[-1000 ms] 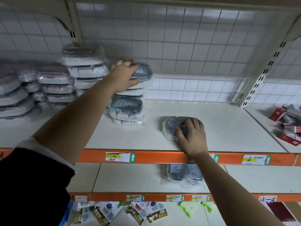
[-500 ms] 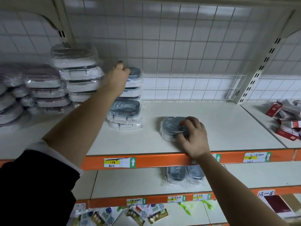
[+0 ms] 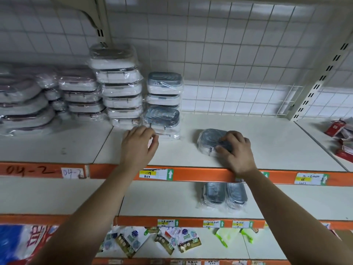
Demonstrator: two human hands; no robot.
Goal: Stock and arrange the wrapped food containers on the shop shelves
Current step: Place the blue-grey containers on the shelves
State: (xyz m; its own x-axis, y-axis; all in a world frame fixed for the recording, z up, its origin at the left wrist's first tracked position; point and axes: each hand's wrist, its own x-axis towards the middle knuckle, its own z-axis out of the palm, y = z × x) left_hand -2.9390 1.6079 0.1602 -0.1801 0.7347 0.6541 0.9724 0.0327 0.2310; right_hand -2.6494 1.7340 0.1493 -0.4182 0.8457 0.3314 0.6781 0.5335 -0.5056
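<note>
I'm looking into a shop aisle. Tiered white shelves (image 3: 277,146) have orange front rails (image 3: 210,174) carrying price labels (image 3: 155,174), with a wire grid (image 3: 229,64) behind at twelve o'clock. Stacked wrapped containers (image 3: 120,88) sit at ten o'clock, red boxes (image 3: 342,138) at three, and packets (image 3: 179,243) at six.

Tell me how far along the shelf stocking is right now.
Done: stacks of wrapped containers stand at the left of the upper shelf, grey-lidded ones beside them. In hand: the right hand grips a lone grey-lidded container on the shelf; the left hand holds nothing. Left: that one and two more containers on the lower shelf lie unstacked.
</note>
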